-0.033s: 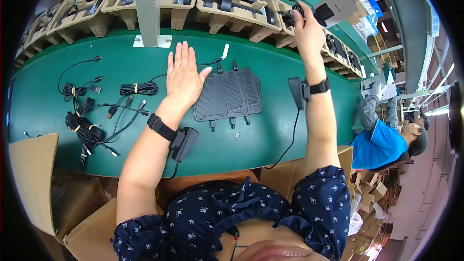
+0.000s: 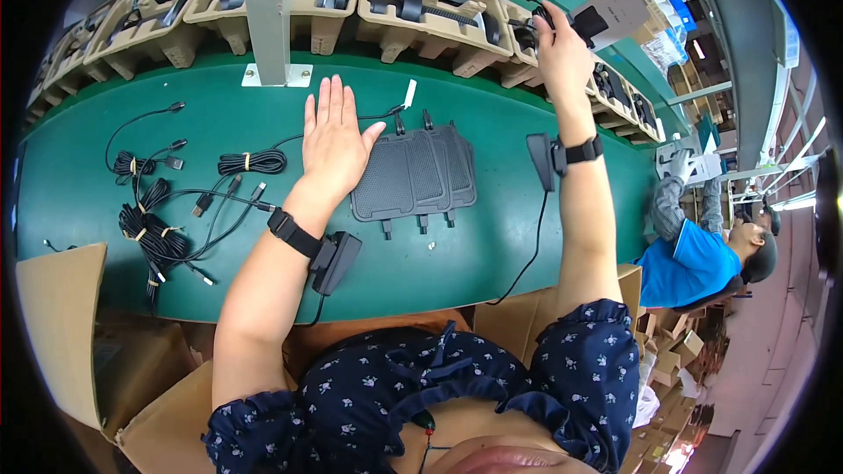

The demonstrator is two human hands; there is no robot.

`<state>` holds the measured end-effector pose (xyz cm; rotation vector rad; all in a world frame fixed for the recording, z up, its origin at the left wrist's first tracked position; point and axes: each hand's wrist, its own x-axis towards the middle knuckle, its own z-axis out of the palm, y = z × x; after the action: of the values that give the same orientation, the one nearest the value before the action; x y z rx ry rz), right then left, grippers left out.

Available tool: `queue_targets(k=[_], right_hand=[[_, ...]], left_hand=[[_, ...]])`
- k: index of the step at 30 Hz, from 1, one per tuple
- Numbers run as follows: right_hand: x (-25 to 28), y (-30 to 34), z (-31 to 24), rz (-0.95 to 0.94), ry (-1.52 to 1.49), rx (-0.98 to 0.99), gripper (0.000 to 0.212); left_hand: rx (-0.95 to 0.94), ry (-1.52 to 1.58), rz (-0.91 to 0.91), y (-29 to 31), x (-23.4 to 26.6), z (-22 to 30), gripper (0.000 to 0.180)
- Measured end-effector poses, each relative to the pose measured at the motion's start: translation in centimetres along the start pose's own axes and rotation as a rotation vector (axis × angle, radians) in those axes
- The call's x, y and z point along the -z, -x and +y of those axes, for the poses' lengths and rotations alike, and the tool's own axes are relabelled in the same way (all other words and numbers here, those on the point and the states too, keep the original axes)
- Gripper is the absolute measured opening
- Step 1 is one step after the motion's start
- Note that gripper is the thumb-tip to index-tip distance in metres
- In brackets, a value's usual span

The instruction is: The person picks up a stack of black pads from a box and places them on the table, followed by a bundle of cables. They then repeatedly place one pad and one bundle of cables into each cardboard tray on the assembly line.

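Observation:
My left hand [image 2: 336,147] lies flat on the green table, fingers stretched out and holding nothing. Beside its thumb is a stack of thin black mesh-faced panels [image 2: 402,174] with short connectors on their edges. A black cable [image 2: 294,138] passes by that hand, and a tied cable coil [image 2: 252,161] lies to its left. At the far right my right hand [image 2: 562,54] reaches over a beige molded tray [image 2: 507,60]. Its fingers are closed on a bundled black cable [image 2: 542,14], partly hidden by the hand.
Several beige trays [image 2: 386,39] with black parts line the table's far edge, behind a grey post [image 2: 270,17]. More tied black cables [image 2: 154,228] lie at left. Open cardboard boxes [image 2: 66,325] stand at the near edge. A co-worker in blue [image 2: 689,259] sits at right.
My right forearm has shifted very slightly to the right, its hand staying over the tray. The co-worker's hands have moved a little. My left hand has stayed in place.

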<state>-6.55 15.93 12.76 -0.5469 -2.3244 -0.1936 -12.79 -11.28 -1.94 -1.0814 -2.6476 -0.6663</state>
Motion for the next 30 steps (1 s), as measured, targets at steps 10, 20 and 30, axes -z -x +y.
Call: queue_targets(k=[10,20,30], right_hand=[[-3.4,-4.3,4.1,-0.603,0.583,0.158,0.018],[-10.4,-4.8,3.9,-0.381,0.147,-0.254,0.037],[-9.2,-3.5,5.4,-0.371,0.368,0.098,0.027]], left_hand=[[0.000,0.011,-0.002,0.0,0.2,-0.1,0.066],[-0.007,0.052,0.007,-0.1,0.4,-0.1,0.058],[-0.010,0.010,0.028,0.1,0.6,-0.6,0.050]])
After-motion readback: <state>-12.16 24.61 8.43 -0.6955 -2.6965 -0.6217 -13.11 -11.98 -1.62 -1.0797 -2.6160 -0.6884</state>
